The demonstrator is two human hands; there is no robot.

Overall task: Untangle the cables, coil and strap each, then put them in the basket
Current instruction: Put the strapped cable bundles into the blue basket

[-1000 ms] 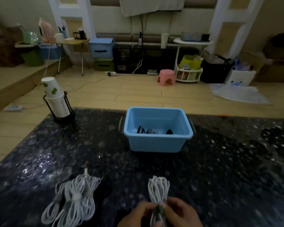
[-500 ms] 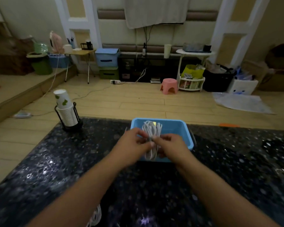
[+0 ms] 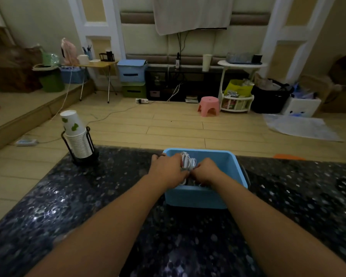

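While both arms reach out: a person lowers a white cable coil (image 3: pixel 187 161) inside the blue basket (image 3: pixel 235 172).
Left hand (image 3: pixel 167 169): fingers curled, pinching the coil's middle.
Right hand (image 3: pixel 205 170): fingers curled, pinching the same spot.
Coil: between the hands, below the rim.
Counter (image 3: pixel 72 204): dark, speckled; basket on it.
Cups (image 3: pixel 76 134): stacked in a rack, far left.

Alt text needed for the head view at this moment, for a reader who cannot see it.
Both hands, left hand and right hand, hold a coiled white cable inside the blue basket on a dark speckled table. A stack of paper cups in a wire holder stands at the table's far left.
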